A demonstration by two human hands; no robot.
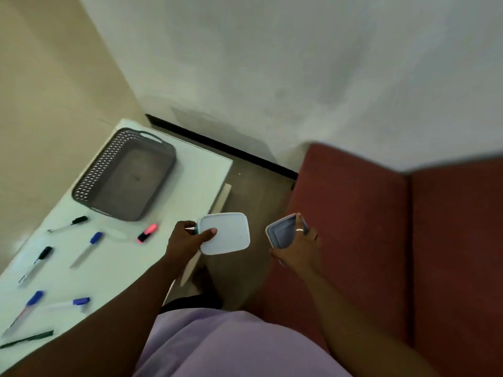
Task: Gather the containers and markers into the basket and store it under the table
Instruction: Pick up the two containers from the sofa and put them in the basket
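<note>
A grey perforated basket [125, 174] with nothing in it sits at the far end of the white table [201, 170]. Several markers lie scattered on the table: a pink highlighter [147, 233], a blue-capped marker [87, 248], two black-capped ones [69, 223] [36, 265], and more near the front left. My left hand [186, 239] holds a white lidded container [224, 233] just past the table's right edge. My right hand [298, 247] holds a second container [283, 232] tilted on its side, in front of the sofa.
A dark red sofa [394, 227] fills the right side. Brown floor [253, 191] lies between table and sofa, with a black skirting along the white wall. A beige wall runs behind the table.
</note>
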